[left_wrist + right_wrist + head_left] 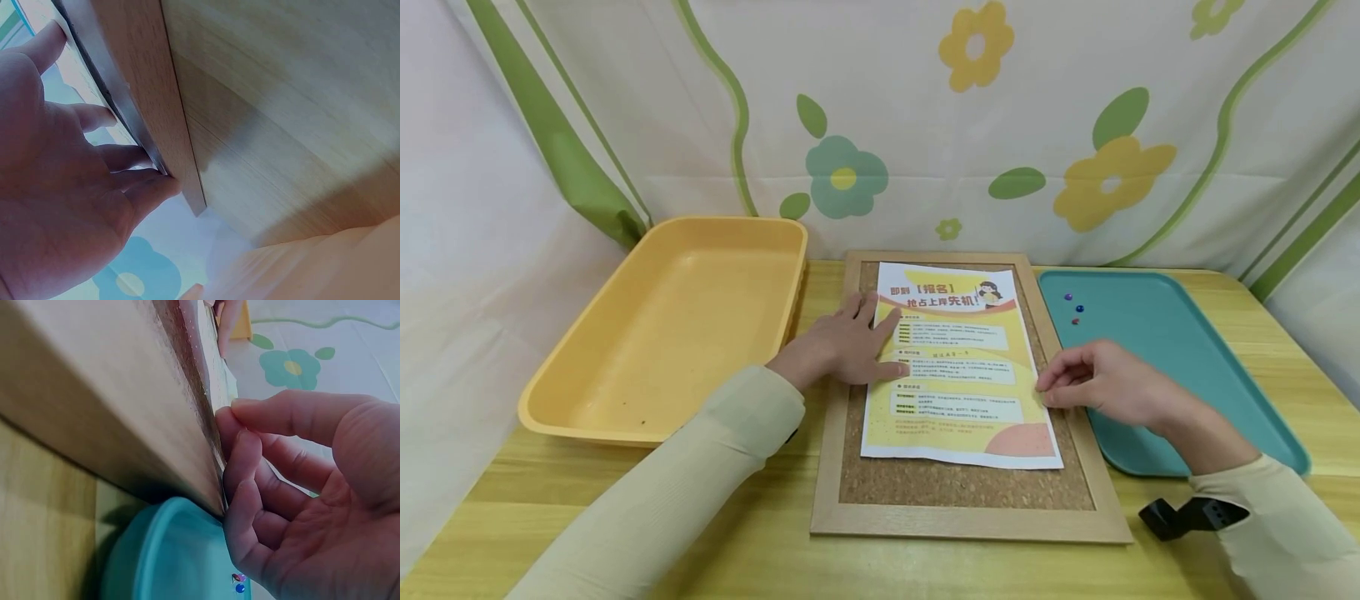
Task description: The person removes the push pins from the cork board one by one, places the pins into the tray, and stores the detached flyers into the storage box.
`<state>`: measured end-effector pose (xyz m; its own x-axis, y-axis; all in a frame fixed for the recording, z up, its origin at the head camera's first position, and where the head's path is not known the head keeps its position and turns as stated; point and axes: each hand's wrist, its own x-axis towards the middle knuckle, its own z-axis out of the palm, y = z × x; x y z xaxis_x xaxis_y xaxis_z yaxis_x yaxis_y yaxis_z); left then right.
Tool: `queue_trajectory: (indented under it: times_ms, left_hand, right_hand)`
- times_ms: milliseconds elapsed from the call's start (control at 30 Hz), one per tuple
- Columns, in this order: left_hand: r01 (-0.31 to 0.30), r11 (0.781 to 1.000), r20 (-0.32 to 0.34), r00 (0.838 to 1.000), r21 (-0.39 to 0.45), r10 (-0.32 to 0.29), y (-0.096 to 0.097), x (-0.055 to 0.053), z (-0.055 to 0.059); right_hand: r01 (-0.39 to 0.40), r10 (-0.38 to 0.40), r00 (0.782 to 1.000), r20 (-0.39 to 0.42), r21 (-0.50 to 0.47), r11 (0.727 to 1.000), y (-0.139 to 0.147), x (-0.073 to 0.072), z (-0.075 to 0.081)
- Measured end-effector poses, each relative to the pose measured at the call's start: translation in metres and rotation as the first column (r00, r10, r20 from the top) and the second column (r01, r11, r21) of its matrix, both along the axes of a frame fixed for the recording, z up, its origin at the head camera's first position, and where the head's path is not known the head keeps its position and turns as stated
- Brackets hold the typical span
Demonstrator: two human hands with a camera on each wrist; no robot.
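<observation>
A printed yellow and white poster lies on a wood-framed cork board. My left hand rests with spread fingers over the poster's left edge and the frame; the left wrist view shows its fingertips along the frame's side. At the poster's right edge, my right hand has its fingers curled, with thumb and forefinger pinching the margin. The right wrist view shows those fingers close against the board's edge.
A yellow tray stands left of the board. On the right, a teal tray holds a purple pushpin, a blue pushpin and a red pushpin. Behind the wooden table hangs a flowered curtain.
</observation>
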<state>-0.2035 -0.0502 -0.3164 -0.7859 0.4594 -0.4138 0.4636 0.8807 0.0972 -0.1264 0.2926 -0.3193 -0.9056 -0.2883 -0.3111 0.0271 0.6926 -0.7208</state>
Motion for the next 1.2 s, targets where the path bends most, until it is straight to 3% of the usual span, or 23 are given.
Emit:
queue_trajectory:
  times_ms: [1200]
  left_hand:
    - [-0.001, 1.000, -0.001, 1.000, -0.005, 0.001, 0.000, -0.001, -0.002]
  right_hand:
    - [0.142, -0.137, 0.988, -0.070, 0.069, 0.988, 0.010, -0.018, -0.001]
